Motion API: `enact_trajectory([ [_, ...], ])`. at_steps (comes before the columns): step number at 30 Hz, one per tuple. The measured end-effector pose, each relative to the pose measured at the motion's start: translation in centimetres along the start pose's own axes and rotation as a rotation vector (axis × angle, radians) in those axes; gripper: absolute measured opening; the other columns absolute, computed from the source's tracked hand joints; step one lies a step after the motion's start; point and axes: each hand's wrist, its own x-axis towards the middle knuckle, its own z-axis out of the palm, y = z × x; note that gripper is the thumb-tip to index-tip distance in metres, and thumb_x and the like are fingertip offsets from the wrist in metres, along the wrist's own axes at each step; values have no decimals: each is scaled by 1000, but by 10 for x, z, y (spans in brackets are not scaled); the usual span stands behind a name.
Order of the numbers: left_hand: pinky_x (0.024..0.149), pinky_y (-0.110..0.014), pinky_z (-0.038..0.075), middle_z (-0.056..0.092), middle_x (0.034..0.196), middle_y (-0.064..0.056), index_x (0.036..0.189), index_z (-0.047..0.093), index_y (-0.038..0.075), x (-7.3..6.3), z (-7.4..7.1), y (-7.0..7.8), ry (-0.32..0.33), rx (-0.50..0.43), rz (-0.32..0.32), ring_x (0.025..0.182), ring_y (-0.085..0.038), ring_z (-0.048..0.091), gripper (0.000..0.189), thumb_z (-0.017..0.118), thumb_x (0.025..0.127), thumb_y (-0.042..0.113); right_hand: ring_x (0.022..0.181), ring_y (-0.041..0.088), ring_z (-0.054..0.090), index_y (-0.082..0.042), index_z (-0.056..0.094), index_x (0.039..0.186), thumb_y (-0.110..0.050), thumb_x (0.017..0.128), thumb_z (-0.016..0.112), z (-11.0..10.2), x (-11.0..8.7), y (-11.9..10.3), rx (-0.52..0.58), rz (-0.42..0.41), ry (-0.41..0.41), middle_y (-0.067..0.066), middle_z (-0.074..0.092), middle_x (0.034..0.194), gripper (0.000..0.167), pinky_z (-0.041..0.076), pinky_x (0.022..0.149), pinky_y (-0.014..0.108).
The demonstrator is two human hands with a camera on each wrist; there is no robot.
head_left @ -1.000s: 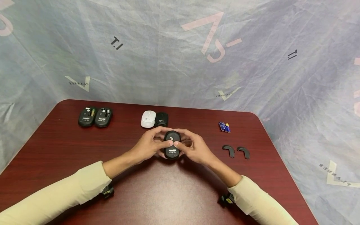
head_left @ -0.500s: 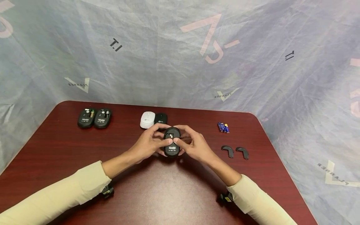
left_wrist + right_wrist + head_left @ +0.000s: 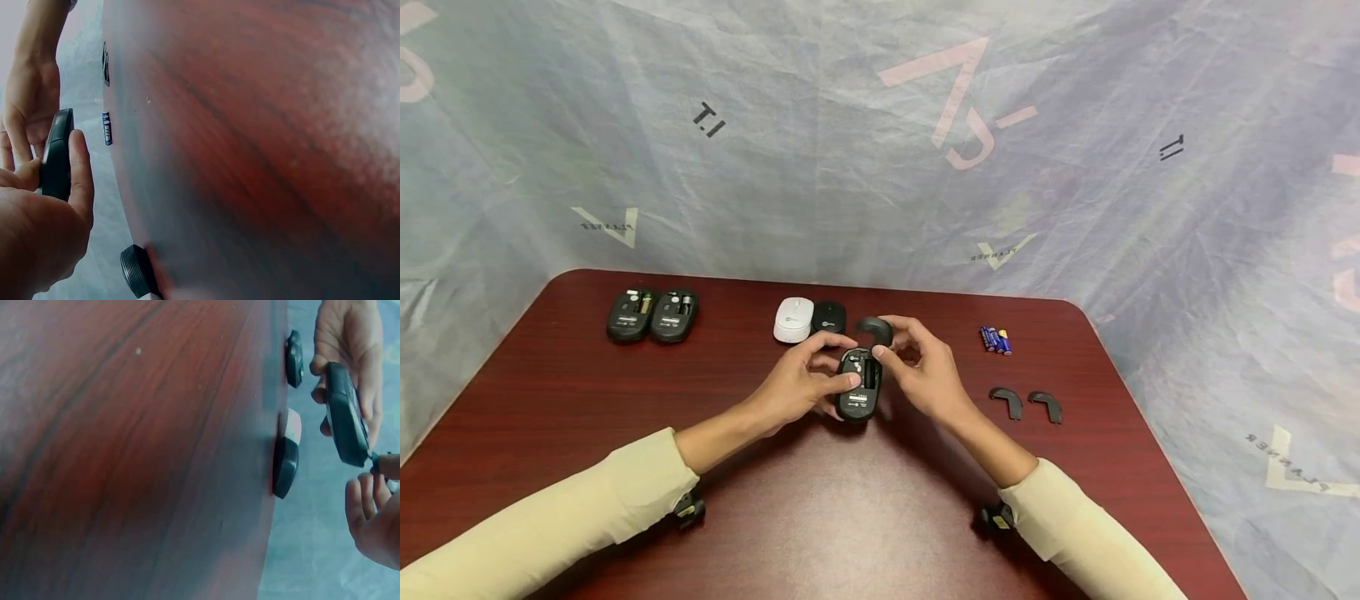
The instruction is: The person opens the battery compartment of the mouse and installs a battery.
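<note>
My left hand (image 3: 797, 383) grips a black computer mouse (image 3: 855, 407) underside up, its thumb pressed on the base near the label. A dark battery slot lies uncovered along the mouse's right side. My right hand (image 3: 928, 375) pinches a curved black battery cover (image 3: 875, 328) just beyond the mouse's far end. In the right wrist view the mouse (image 3: 344, 419) is seen edge-on, raised over the table, with the right fingers close to its end. The left wrist view shows the left hand (image 3: 47, 231) around the mouse (image 3: 57, 156).
Two more black covers (image 3: 1007, 402) lie at the right, with several blue batteries (image 3: 996, 340) behind them. A white mouse (image 3: 794, 320) and a black mouse (image 3: 830, 317) stand at the back middle. Two upturned mice (image 3: 675, 317) with exposed slots sit at the back left of the table (image 3: 737, 533).
The battery cover has come off the mouse, and my right hand has moved it away toward the far side. My left hand still holds the mouse in nearly the same place.
</note>
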Motion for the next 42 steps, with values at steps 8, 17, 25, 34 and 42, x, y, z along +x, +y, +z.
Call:
enact_trajectory([
  [8,66,-44,72,77,117,-26,155,57,4,2,-4,-4,8,-10,-16,81,-26,81,59,81,101,-1,88,23,76,-12,71,150,-13,107,78,-20,-4,13,50,153,-120,17,81,104,44,68,80,35],
  [17,68,-45,73,78,117,-25,154,60,10,1,-8,-5,9,-17,-27,85,-26,82,58,81,101,0,88,31,79,-6,64,158,-13,109,76,-44,-15,30,-27,294,-265,16,80,103,51,69,82,47],
  [25,68,-44,73,78,118,-24,157,58,7,0,-9,-3,3,-38,-41,85,-26,82,60,81,102,0,82,23,77,-3,67,153,-10,108,77,-62,-26,43,-118,323,-317,14,80,102,47,68,75,38],
  [34,70,-45,73,78,115,-20,156,58,8,0,-9,-2,1,-67,-55,86,-26,82,60,82,102,1,72,19,73,-7,71,148,-17,107,79,-84,-36,55,-246,349,-379,8,80,89,42,66,65,35],
  [42,70,-42,73,77,116,-19,158,56,7,-1,-9,0,4,-77,-56,86,-25,81,61,81,103,2,66,16,71,-10,73,144,-15,105,80,-104,-37,55,-336,395,-426,3,79,81,40,61,59,32],
])
